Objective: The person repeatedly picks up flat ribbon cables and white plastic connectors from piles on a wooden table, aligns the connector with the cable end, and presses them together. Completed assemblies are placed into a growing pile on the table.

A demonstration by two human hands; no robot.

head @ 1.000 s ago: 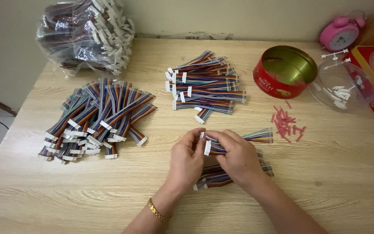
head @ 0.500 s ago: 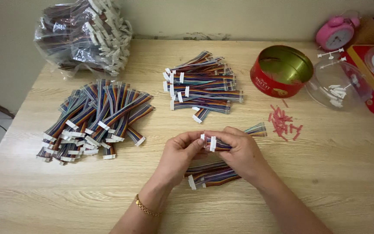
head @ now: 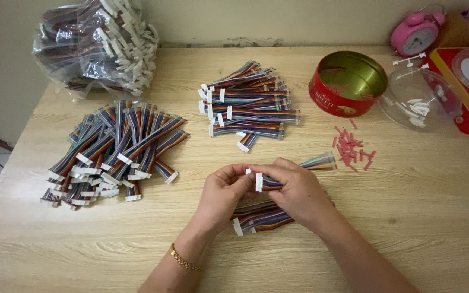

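Note:
My right hand (head: pixel 297 191) grips a short multicoloured ribbon cable (head: pixel 316 163) near its white connector, the far end pointing right. My left hand (head: pixel 223 191) pinches the same cable's white connector end with its fingertips. Beneath both hands a few more ribbon cables (head: pixel 261 220) lie on the wooden table (head: pixel 408 217). A gold bracelet is on my left wrist.
A big loose heap of ribbon cables (head: pixel 112 152) lies left, a neater stack (head: pixel 248 106) at the back centre, a clear bag of cables (head: pixel 96 46) at back left. A red round tin (head: pixel 346 81), small red pieces (head: pixel 351 149), a clear lid with white parts (head: pixel 419 100) and a pink clock (head: pixel 413 32) are right.
Both hands stay together on the cable and have shifted slightly on the table. The camera view has tilted a little.

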